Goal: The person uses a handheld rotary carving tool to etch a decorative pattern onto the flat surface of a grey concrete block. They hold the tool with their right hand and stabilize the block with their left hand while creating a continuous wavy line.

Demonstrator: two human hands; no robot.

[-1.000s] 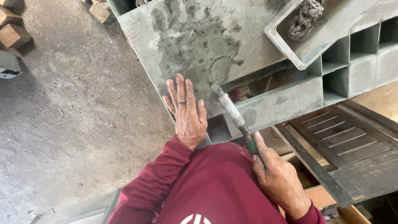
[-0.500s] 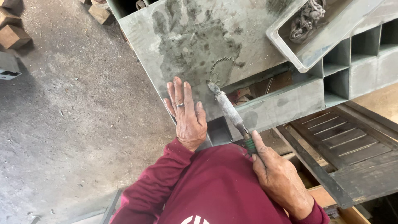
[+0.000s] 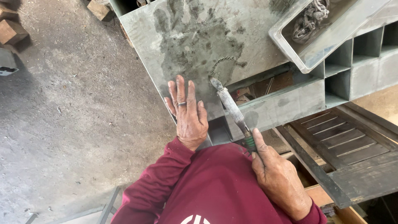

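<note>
The putty knife [image 3: 232, 110] has crept forward over the last second, its tip now a touch farther up the grey painted panel [image 3: 199, 45], right beside the small curved scrape mark [image 3: 224, 62] that sits at about 12 o'clock from the blade. So the scraping stroke is advancing across the same patch, just below the dark hand-shaped smudge [image 3: 186, 37]. The right hand [image 3: 277, 178] is wrapped closed around the green-taped end of the handle, forefinger stretched along the shaft, at 5 o'clock from the tip. The left hand [image 3: 188, 112] hasn't budged: flat, palm down, fingers slightly spread and pointing to 12 o'clock, ring on one finger, bracing the panel near its lower edge, just at 9 o'clock of the blade. A grey tray [image 3: 331, 49] with a tangled rag rests at 2 o'clock; wooden blocks [image 3: 12, 31] lie far off at 10 o'clock on the concrete floor [image 3: 70, 124].
</note>
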